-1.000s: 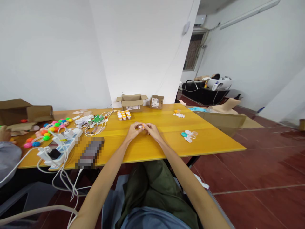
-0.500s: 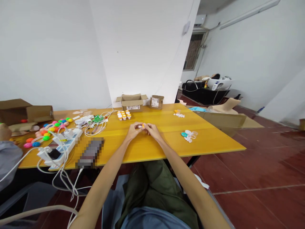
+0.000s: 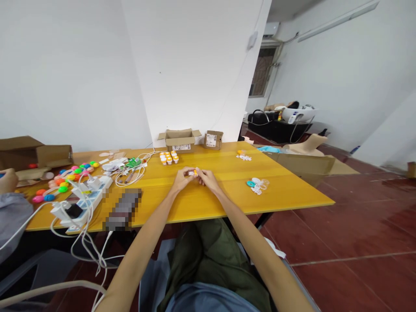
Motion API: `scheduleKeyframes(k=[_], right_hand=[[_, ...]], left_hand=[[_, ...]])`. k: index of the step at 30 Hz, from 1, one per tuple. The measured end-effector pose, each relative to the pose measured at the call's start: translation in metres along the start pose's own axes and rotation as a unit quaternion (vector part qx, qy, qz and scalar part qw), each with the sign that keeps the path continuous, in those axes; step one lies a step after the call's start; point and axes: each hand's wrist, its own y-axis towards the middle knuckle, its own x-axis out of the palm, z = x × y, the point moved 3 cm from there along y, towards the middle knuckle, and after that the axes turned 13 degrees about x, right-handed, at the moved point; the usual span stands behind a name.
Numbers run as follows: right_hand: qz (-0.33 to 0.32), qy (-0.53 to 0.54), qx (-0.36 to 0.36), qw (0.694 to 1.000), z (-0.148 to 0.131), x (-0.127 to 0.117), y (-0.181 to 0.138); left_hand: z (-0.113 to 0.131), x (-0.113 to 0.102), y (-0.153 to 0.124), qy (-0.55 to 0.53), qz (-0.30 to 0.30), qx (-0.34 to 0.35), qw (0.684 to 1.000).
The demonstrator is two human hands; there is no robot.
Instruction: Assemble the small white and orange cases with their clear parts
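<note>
My left hand (image 3: 182,178) and my right hand (image 3: 205,178) meet over the middle of the yellow table (image 3: 201,201), fingers pinched together on a small white and orange piece (image 3: 193,173) held between them. Beyond the hands stands a cluster of several small white pots with orange lids (image 3: 168,157). To the right of my right hand lies a small pile of white and teal parts (image 3: 256,185), and farther back another small white and orange pile (image 3: 243,155).
Two open cardboard boxes (image 3: 180,139) stand at the table's far edge. Left of my hands lie a power strip with chargers and white cables (image 3: 84,199), coloured round pieces (image 3: 65,177) and a blurred dark object (image 3: 122,209). Another person's hand (image 3: 7,180) shows at the far left.
My hands stay pinched on the small piece, with only slight finger movement. The other person's hand at the far left has risen a little.
</note>
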Motion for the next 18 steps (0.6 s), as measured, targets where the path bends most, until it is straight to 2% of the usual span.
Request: scheduleKeyframes(k=[13, 18], right_hand=[[-0.006, 0.001, 0.021, 1.000, 0.0013, -0.0007, 0.0017], [-0.006, 0.007, 0.001, 1.000, -0.0025, -0.0005, -0.0011]], left_hand=[[-0.0042, 0.0021, 0.0001, -0.011, -0.009, -0.004, 1.000], [-0.0029, 0.0008, 0.0008, -0.014, 0.000, -0.007, 1.000]])
